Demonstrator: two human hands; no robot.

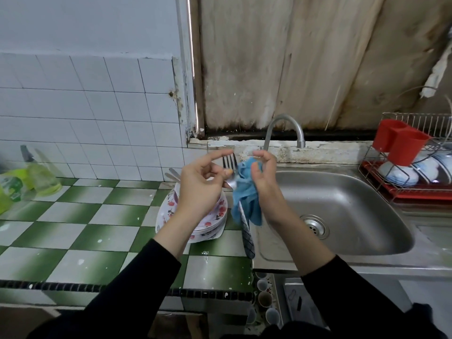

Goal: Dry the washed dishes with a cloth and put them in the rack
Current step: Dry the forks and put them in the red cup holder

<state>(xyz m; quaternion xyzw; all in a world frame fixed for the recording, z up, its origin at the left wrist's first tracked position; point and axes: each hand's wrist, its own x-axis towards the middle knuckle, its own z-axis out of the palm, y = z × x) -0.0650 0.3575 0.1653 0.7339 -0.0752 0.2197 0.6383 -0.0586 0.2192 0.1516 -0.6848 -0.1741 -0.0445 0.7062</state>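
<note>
My left hand (203, 184) pinches a metal fork (230, 165) just below its tines, which point up. My right hand (264, 177) grips a blue cloth (245, 194) wrapped round the fork's shaft; the patterned handle (247, 238) hangs out below the cloth. Both hands are above the counter's edge beside the sink (342, 211). A stack of floral plates (215, 223) with more cutlery (173, 176) on it sits under my left wrist. The wire dish rack (381, 177) at the right holds bowls (401, 174) and a red cutlery holder (401, 140).
A curved tap (286, 129) rises behind my hands. Green spray and detergent bottles (31, 177) stand at the far left on the green-and-white tiled counter (85, 231). Cups (265, 299) sit on a shelf below the counter edge.
</note>
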